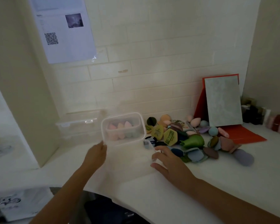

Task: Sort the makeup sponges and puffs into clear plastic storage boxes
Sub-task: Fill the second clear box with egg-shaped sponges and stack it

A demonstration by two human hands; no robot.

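A clear plastic box (141, 125) stands on the white counter and holds several pink and pale green teardrop sponges (120, 129). A translucent lid (129, 156) reaches from the box's front toward me, and its outline is faint. My left hand (95, 155) grips the lid's left corner by the box rim. My right hand (167, 161) holds the lid's right edge between thumb and curled fingers. Just right of the box lies a pile of sponges and puffs (191, 139) in orange, green, blue, purple and brown.
A second clear box (78, 122) with a latch stands at the back left against the tiled wall. A red-backed mirror (223, 102) leans behind the pile. Small bottles (265, 118) line the far right. A white pillar (31, 94) bounds the left side.
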